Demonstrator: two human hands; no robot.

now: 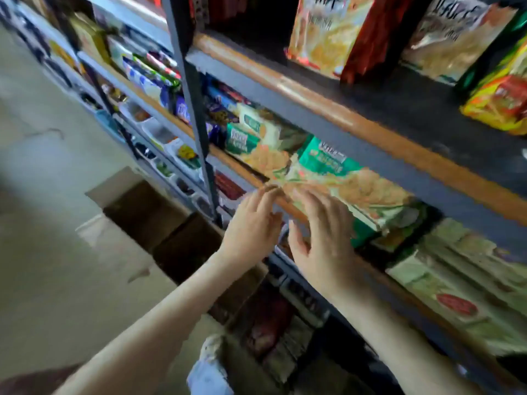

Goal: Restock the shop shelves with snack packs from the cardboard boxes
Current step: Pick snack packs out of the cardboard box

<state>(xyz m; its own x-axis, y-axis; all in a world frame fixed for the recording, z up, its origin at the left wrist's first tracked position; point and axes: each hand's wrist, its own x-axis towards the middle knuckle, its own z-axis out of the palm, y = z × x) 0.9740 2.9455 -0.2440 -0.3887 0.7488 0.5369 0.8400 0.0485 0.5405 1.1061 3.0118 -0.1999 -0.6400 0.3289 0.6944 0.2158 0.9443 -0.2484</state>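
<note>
Shop aisle: metal shelves (356, 121) of snack packs (328, 32)

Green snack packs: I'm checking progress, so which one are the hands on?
The front green pack, overhanging the middle shelf's edge; both hands touch its near end.
</note>
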